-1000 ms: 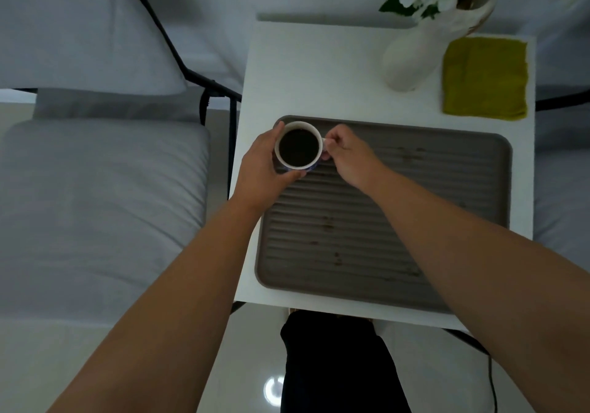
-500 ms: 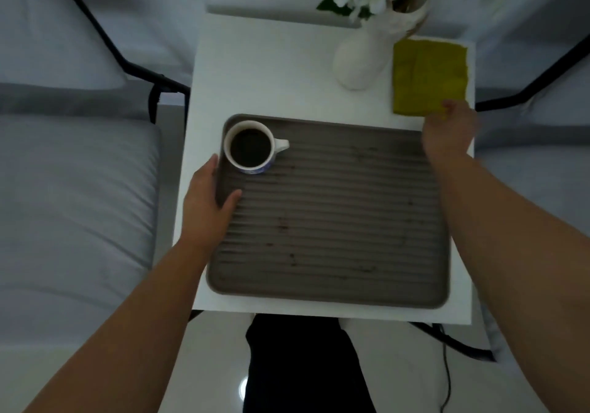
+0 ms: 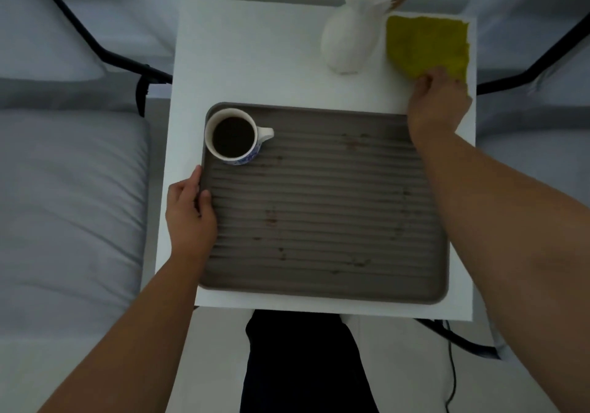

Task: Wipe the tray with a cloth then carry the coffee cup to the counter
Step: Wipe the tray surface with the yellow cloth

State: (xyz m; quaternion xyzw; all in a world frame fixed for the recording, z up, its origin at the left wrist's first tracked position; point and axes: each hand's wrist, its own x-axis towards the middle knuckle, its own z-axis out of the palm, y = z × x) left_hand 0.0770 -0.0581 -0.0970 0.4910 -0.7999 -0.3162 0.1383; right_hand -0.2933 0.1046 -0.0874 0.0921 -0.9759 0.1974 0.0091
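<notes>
The step in hand is fetching the cloth (image 3: 427, 45), which lies on the desk (image 3: 255, 61) beyond the tray's (image 3: 319, 285) far right corner, beside the white vase (image 3: 348, 38). The right hand (image 3: 437, 106) rests on the cloth's near edge, its fingers seemingly curled onto the fabric. The left hand (image 3: 191, 211) grips the tray's left rim. The coffee cup (image 3: 234, 137) stands in the tray's far left corner. Next, I judge, the cloth must come onto the stained ridges, clear of the full cup.

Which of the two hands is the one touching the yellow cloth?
The right hand, gathering the cloth's near edge. The left hand instead grips the tray's left rim.
</notes>
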